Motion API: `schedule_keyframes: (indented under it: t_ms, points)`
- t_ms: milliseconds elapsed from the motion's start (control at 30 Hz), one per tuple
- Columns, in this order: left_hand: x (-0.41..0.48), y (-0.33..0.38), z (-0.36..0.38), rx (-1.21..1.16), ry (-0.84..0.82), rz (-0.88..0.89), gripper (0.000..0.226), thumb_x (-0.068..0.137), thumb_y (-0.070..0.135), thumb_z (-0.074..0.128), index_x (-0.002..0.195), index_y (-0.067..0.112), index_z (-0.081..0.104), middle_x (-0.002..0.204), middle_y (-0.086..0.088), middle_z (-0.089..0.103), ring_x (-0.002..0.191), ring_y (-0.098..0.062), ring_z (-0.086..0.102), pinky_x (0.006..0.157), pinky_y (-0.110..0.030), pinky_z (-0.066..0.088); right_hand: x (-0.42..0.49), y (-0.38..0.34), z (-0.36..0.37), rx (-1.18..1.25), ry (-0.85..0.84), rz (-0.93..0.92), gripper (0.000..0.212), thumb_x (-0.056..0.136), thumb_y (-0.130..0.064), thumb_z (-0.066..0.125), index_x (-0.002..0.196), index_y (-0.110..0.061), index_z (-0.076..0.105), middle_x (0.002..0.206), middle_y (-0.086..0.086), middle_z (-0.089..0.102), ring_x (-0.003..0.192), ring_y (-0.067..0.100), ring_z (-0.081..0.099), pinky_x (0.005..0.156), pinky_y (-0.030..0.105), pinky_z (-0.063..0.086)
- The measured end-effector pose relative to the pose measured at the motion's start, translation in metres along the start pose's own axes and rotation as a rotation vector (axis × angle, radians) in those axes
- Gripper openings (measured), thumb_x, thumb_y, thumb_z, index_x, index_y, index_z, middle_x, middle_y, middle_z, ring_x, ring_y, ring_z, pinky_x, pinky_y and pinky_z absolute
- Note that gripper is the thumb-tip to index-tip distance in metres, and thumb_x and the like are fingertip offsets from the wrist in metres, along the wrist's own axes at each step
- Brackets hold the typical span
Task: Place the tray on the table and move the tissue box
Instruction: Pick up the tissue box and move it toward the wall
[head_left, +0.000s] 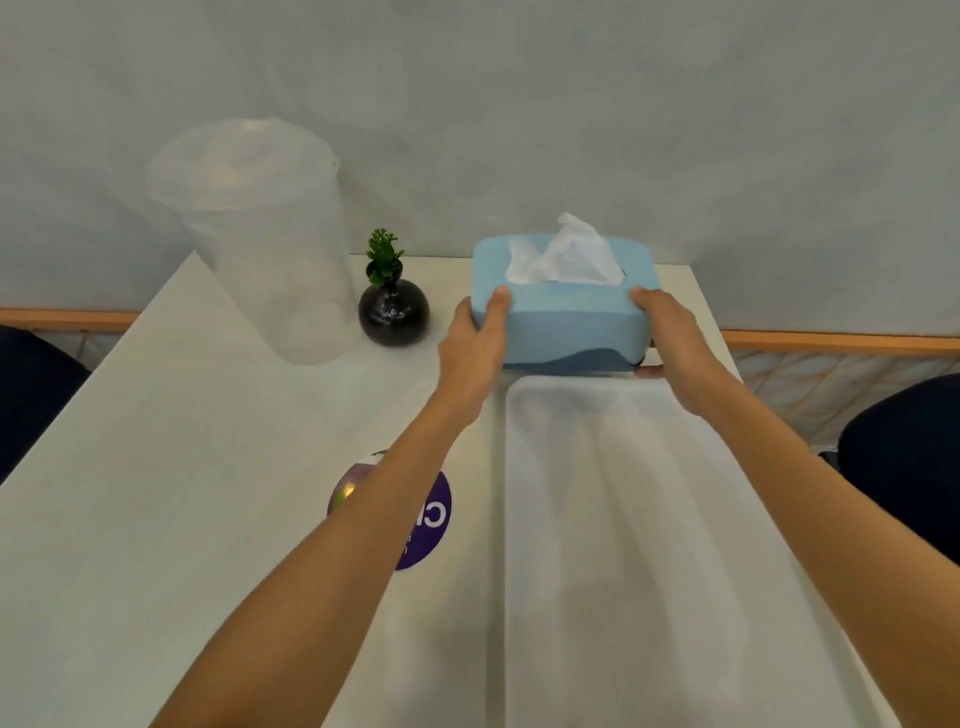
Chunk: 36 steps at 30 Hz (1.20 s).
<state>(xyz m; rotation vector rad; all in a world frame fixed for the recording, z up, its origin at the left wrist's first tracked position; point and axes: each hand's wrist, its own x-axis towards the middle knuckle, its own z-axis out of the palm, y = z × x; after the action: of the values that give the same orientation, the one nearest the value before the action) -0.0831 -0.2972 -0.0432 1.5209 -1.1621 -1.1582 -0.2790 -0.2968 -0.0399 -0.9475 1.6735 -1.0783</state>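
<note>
- The blue tissue box (563, 317) sat near the far edge of the tabletop (156, 467), just beyond the far end of the white tray (649, 545), which already lay flat along the right side.
- The left hand (475, 348) clasped the box's left end, thumb on top; the right hand (675, 348) clasped the right end, a finger curled under the lower corner.
- Whether the box was lifted or resting could not be told.
- It looked light and fairly stiff, with smooth, rounded edges, so holding both short ends seemed the surest grip.
- A loose tissue (566, 254) stood out of the top.
- A small potted plant (392, 301) stood just to the box's left, and could be knocked.
</note>
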Motion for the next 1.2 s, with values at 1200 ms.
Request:
schedule_keyframes:
  t_ms: [1200]
  points:
    - [0.049,0.011,0.046,0.151,-0.153,-0.004,0.059,0.094,0.059,0.031,0.133,0.014,0.039,0.113,0.000,0.049,0.099,-0.017,0.049,0.075,-0.026,0.037,0.051,-0.001,-0.027,-0.028,0.010,-0.001,0.056,0.091,-0.055,0.035,0.134,-0.019,0.036,0.119,0.004,0.049,0.113,0.026,0.051,0.102,0.050,0.046]
